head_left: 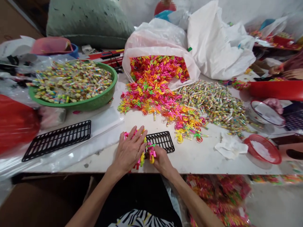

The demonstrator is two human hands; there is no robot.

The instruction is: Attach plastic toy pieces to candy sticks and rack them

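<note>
In front of me at the table's edge lies a black slotted plastic rack (163,141), its left part covered by my hands and small bright plastic pieces. My left hand (131,149) rests flat over these pieces, fingers stretched out. My right hand (162,159) is closed at the rack's near side, gripping small pink and yellow plastic pieces (151,154) with loops. Its fingertips are partly hidden. Beyond the rack spreads a heap of similar looped plastic pieces (151,97), pink, orange, yellow and green, spilling from a white sack (156,37).
Small wrapped tubes (213,101) are heaped to the right. A green basin (94,102) of wrapped sweets stands at left, with another black rack (59,138) before it. A red basket (262,149) and crumpled tissue (230,146) lie right. Another person's hands (288,71) show at far right.
</note>
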